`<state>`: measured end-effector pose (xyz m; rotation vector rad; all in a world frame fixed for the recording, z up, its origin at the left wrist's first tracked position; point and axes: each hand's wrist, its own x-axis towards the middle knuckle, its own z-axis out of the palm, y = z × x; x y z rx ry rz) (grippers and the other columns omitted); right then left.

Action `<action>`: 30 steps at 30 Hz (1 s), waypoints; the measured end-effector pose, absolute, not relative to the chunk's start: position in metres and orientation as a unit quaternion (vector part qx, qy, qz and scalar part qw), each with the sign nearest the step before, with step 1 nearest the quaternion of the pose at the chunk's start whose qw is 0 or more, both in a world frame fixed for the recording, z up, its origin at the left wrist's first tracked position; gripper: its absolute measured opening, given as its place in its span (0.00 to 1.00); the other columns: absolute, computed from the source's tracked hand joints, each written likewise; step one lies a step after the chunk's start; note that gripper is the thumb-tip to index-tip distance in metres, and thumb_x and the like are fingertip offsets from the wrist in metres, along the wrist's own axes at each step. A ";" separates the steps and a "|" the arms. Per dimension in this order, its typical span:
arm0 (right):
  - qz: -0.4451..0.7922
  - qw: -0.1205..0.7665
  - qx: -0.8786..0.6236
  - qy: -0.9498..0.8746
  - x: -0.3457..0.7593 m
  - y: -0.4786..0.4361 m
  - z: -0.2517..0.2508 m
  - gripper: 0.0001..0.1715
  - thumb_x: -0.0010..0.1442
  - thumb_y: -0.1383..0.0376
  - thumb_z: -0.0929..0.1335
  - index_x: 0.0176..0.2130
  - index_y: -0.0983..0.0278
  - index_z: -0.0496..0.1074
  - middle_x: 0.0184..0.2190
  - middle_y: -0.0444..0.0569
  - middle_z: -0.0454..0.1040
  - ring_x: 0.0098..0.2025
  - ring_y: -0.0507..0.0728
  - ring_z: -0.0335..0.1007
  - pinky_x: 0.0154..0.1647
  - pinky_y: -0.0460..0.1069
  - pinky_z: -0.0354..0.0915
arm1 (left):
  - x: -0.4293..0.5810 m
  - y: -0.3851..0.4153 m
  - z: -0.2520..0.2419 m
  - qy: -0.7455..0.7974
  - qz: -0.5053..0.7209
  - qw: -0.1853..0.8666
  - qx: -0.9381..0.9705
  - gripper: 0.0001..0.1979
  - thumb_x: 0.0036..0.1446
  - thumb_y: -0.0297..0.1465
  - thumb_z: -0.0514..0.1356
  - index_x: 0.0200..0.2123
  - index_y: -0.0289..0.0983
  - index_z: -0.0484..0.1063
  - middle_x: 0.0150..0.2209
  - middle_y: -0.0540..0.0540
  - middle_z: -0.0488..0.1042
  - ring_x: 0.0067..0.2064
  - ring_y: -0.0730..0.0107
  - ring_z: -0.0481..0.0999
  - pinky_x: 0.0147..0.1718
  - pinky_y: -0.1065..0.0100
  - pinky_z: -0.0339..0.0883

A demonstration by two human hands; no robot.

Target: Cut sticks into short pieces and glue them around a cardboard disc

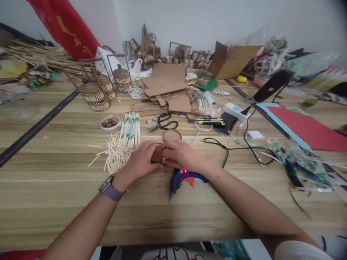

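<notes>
At the middle of the table, my left hand [142, 160] curls round a small round brown cardboard piece [157, 154] with short sticks at its edge. My right hand [180, 155] closes on the same piece from the other side, its fingers partly covering it. Just behind my hands lies a cardboard disc [172, 135] with a darker rim. A blue glue gun [176, 180] with a red light and orange trigger rests beneath my right wrist, nozzle toward me. Cut sticks [115, 157] lie in a loose pile left of my left hand.
Behind are wrapped chopsticks [130, 128], a bowl of brown beads [110, 122], black scissors [164, 122], yellow cutters [208, 121] and stacked cardboard [166, 77]. Woven lanterns [93, 95] stand back left. A black cable [225, 147] and red paper [306, 128] are at right.
</notes>
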<state>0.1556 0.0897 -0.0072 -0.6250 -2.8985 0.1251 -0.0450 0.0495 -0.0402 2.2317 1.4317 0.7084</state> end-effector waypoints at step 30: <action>0.280 -0.073 -0.347 -0.892 0.232 0.067 0.013 0.14 0.53 0.64 0.74 0.38 0.64 0.70 0.36 0.47 0.70 0.34 0.55 0.67 0.33 0.47 0.59 | -0.038 0.041 -0.047 0.543 0.202 0.109 0.808 0.35 0.50 0.37 0.68 0.60 0.37 0.61 0.62 0.35 0.64 0.63 0.45 0.61 0.61 0.45 0.57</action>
